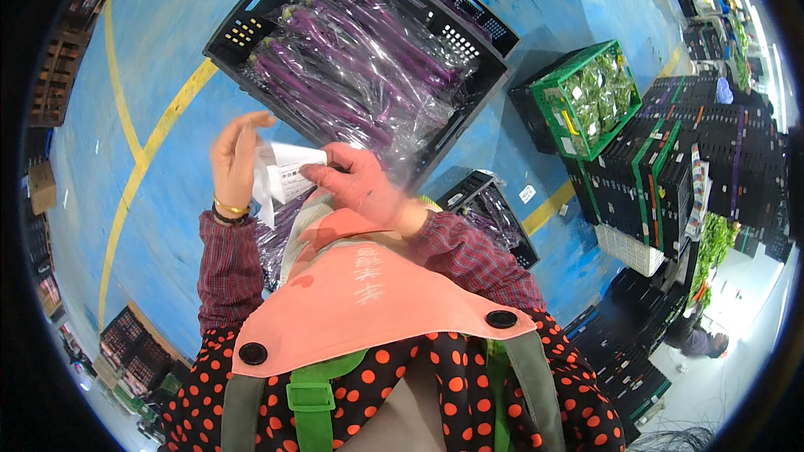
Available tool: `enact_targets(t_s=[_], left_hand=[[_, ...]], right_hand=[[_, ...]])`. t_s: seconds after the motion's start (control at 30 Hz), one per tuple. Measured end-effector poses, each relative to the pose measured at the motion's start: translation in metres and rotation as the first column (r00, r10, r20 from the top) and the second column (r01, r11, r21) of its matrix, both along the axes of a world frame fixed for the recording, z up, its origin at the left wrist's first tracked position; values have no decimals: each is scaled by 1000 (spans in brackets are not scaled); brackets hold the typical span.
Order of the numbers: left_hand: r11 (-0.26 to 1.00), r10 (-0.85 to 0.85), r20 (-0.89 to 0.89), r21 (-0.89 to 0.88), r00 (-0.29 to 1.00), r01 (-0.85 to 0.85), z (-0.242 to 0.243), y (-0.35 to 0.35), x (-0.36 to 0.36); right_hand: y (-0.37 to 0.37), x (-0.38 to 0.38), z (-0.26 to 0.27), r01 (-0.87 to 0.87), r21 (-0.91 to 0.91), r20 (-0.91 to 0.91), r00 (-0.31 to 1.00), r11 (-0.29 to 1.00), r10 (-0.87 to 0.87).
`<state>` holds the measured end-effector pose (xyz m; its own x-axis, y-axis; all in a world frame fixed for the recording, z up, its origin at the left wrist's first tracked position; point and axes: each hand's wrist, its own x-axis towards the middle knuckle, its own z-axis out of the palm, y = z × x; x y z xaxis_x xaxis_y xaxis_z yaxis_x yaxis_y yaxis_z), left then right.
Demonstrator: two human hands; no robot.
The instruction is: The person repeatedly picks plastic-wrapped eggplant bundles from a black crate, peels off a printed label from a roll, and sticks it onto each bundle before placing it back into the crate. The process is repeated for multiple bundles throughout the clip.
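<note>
My right hand [361, 185], in a coral-red glove, is closed on a strip of white printed labels [292, 172], its thumb over the strip's right end. My bare left hand [235, 154], with a gold bracelet at the wrist, is raised at the strip's left side, fingers extended; whether it grips the paper is unclear. Beyond my hands stands a black plastic crate [496, 85] filled with long purple eggplants [339, 44] in clear plastic bags. More bagged eggplants [276, 245] lie below the strip, partly hidden by my coral apron [389, 289].
A smaller black crate [531, 248] with bagged eggplants stands at right. Farther right are a green crate [581, 144] of bagged leafy greens and stacked black crates [634, 182]. Another black crate [509, 44] sits behind the large one. A person [697, 340] is at far right.
</note>
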<state>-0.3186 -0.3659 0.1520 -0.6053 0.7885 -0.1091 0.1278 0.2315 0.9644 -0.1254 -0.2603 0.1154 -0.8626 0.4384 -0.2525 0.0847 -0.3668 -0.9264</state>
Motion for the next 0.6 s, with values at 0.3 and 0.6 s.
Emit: enact_targets(t_s=[0.3, 0.6], left_hand=[[929, -359, -123, 52, 925, 367, -19, -4, 30], [951, -75, 478, 299, 875, -82, -67, 5, -3]], right_hand=[[13, 18, 22, -114, -171, 79, 989, 979, 129], [114, -20, -32, 94, 271, 116, 985, 958, -129]])
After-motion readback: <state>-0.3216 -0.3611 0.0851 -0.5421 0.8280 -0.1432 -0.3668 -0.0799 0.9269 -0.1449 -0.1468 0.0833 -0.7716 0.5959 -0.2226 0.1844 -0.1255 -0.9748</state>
